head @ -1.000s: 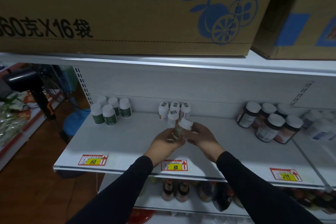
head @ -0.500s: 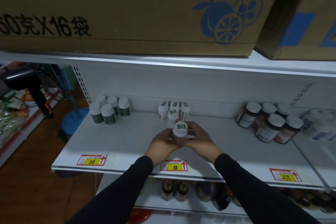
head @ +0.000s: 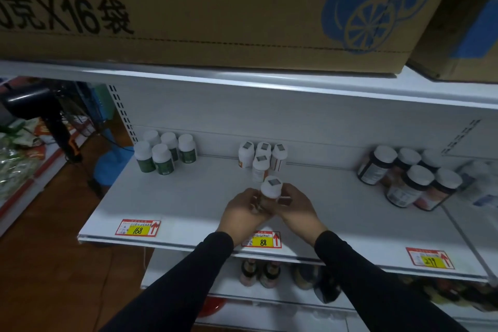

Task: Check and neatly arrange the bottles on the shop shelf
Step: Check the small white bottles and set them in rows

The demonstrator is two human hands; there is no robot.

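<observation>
Now both hands, left hand (head: 244, 209) and right hand (head: 295, 206), grip a small white-capped bottle (head: 270, 191) at frame centre; it seems light, rigid, smooth, best held around the body.

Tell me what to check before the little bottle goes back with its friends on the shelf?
1. Both hands hold it: left hand and right hand grip the small white-capped bottle. Ok.
2. Bottle upright, cap up. Ok.
3. Label facing front: hidden by fingers. Cannot tell.
4. Matching group of four white-capped bottles standing upright. Ok.
5. Bare spot on the white metal shelf beside the front bottle. Ok.
6. Yellow 88 price tag sits below this group. Ok.
</observation>
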